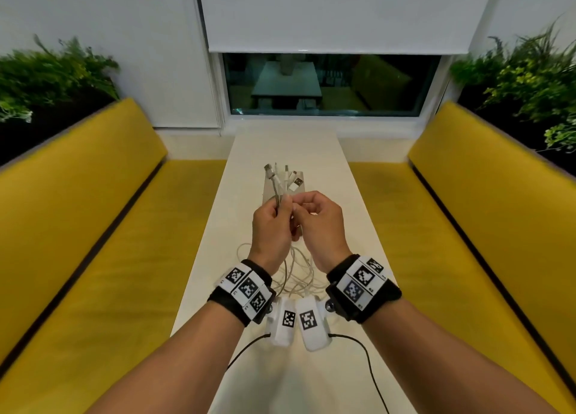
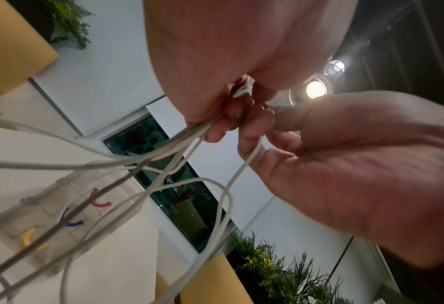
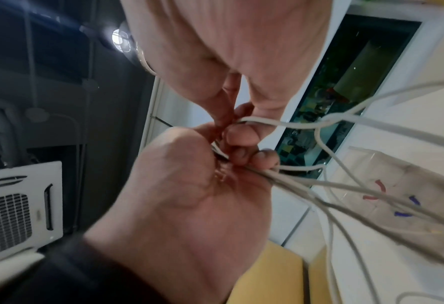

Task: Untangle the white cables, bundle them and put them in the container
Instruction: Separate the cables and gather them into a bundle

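Cables gathered at one end, and that's where we stand: our left hand has its fingers curled round a clutch of white leads just below the plugs, which fan out above the fist, metal tips pointing away from us. Our right hand sits touching the left, thumb and fingers pinching a single strand right beside the clutch; the left wrist view shows that one lead running down out of the right hand's fingers.

Below our hands, the rest of the leads hang down and pool in loose, crossing loops on the near part of the white table. So we judge the sorting half done: plug ends lined up together, tails not yet straightened or coiled.

Container next: clear plastic, standing on the table just beyond our hands, and from the wrist views we see coloured marks on it but no cable inside, only strands passing in front of it. Nothing is packed yet.

Left to do, by our reckoning: draw the tails free of each other, wind them into a bundle, lower it into the box.
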Demonstrator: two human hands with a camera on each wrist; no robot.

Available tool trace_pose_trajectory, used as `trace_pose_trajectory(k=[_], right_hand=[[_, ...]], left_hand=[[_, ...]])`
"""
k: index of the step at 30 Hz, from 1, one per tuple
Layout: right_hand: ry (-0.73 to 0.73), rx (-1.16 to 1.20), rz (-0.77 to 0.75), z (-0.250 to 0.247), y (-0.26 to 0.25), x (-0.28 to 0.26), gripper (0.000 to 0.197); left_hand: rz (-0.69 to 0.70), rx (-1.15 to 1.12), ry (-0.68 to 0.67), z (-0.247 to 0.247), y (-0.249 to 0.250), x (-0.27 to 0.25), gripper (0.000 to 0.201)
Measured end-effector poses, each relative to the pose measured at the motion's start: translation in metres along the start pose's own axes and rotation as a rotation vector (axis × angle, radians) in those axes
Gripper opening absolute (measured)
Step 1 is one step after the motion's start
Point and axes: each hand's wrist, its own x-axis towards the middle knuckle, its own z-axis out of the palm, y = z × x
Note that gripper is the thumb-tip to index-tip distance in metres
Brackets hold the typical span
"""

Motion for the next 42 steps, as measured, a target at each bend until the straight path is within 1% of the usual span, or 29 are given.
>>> trace_pose_trajectory(k=[3,4,6,8,10,14,17,21,24,26,28,30,32,33,35,36,37,38,40,42], right_hand=[[-0.042,-0.083,-0.025,-0.003,0.007,0.001,0.004],[-0.07,-0.111,-0.028,-0.005,0.009,0.0,0.008],[-0.16,-0.118,-0.01,-0.014,0.011,0.001,0.018],[-0.26,-0.151,-0.006,-0.027,0.015,0.002,0.019],[-0.338,-0.218,0.025,-0.039,0.025,0.003,0.024],[-0.424,-0.317,0.098,-0.063,0.065,-0.002,0.034],[-0.422,-0.487,0.125,-0.086,0.096,-0.005,0.046],[-0.37,-0.616,0.173,-0.111,0.126,-0.004,0.043],[-0.373,-0.804,0.196,-0.123,0.14,0.001,0.045],[-0.35,-0.897,0.25,-0.13,0.147,0.003,0.047],[-0.32,-0.901,0.309,-0.137,0.149,0.006,0.043],[-0.285,-0.771,0.415,-0.145,0.147,0.006,0.035],[-0.195,-0.552,0.549,-0.152,0.143,0.003,0.031],[-0.122,-0.472,0.572,-0.156,0.139,0.003,0.031],[0.013,-0.41,0.542,-0.161,0.131,0.006,0.025],[0.036,-0.432,0.515,-0.161,0.126,0.009,0.019],[0.026,-0.475,0.498,-0.16,0.12,0.012,0.014],[-0.008,-0.531,0.488,-0.158,0.116,0.015,0.019],[-0.091,-0.636,0.461,-0.15,0.105,0.021,0.039],[-0.123,-0.69,0.373,-0.139,0.093,0.024,0.058]], left_hand=[[0.025,0.065,0.059,-0.004,-0.008,0.004,0.039],[0.039,0.084,0.072,-0.006,-0.007,0.005,0.038],[0.064,0.118,0.096,-0.01,-0.004,0.01,0.035],[0.078,0.13,0.123,-0.015,0.006,0.015,0.035],[0.091,0.102,0.164,-0.02,0.02,0.022,0.036],[0.123,-0.075,0.202,-0.03,0.058,0.038,0.034],[0.161,-0.199,0.191,-0.038,0.086,0.045,0.033],[0.219,-0.293,0.167,-0.043,0.111,0.043,0.034],[0.292,-0.35,0.168,-0.047,0.119,0.042,0.033],[0.341,-0.383,0.181,-0.049,0.122,0.042,0.032],[0.385,-0.418,0.198,-0.051,0.126,0.043,0.032],[0.409,-0.433,0.222,-0.054,0.128,0.046,0.033],[0.395,-0.425,0.235,-0.058,0.126,0.049,0.033],[0.374,-0.414,0.235,-0.059,0.123,0.05,0.033],[0.308,-0.377,0.224,-0.059,0.113,0.049,0.034],[0.267,-0.36,0.211,-0.057,0.106,0.048,0.034],[0.221,-0.35,0.194,-0.054,0.097,0.046,0.034],[0.171,-0.342,0.173,-0.051,0.088,0.044,0.035],[0.068,-0.336,0.119,-0.043,0.069,0.039,0.035],[-0.018,-0.341,0.06,-0.035,0.052,0.032,0.035]])
